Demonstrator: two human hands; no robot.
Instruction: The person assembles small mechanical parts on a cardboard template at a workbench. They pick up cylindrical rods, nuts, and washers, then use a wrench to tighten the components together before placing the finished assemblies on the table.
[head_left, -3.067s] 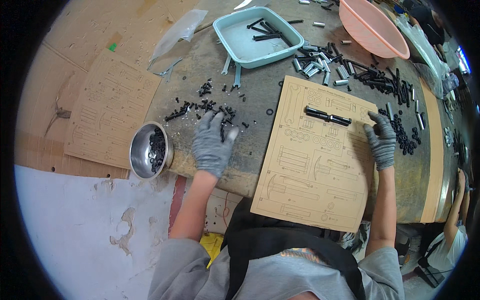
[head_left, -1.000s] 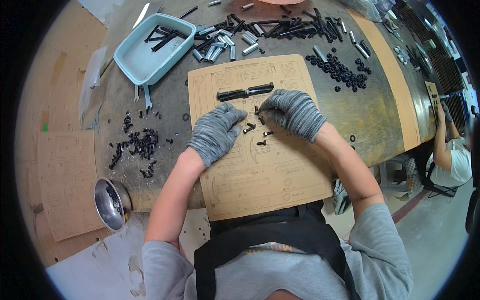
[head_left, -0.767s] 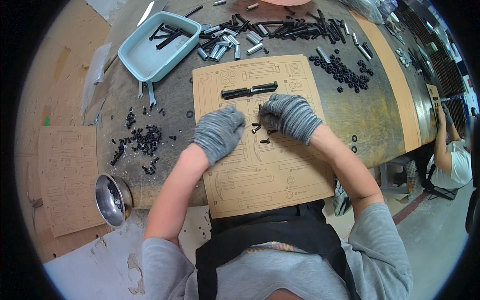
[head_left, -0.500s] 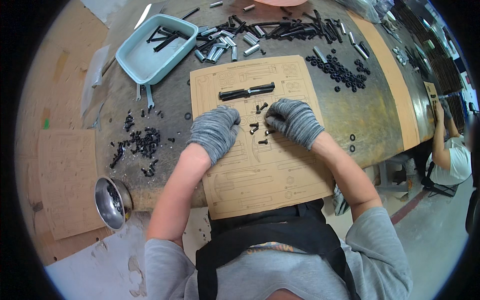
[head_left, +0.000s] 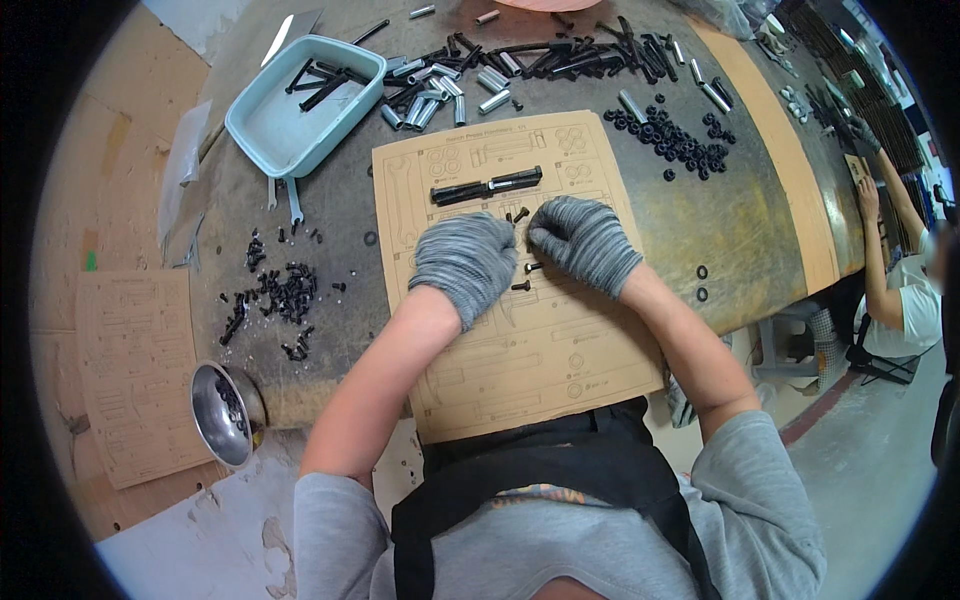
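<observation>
While both gloved hands, left (head_left: 465,262) and right (head_left: 583,240), rest curled on the card (head_left: 540,340), grip unclear, I judge the screws (head_left: 522,284) small, hard, slippery; pinch each by its shank.

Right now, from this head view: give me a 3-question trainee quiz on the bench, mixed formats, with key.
1. True or false: both gloved hands rest on the cardboard sheet.
2. Multiple choice: what lies in the blue tray? A) black rods B) white cups C) red washers
3. Fill in: the steel bowl sits to the person's ____ of the sheet.

Key
1. True: left hand and right hand lie on the sheet, with small black screws between them.
2. A
3. left
</observation>
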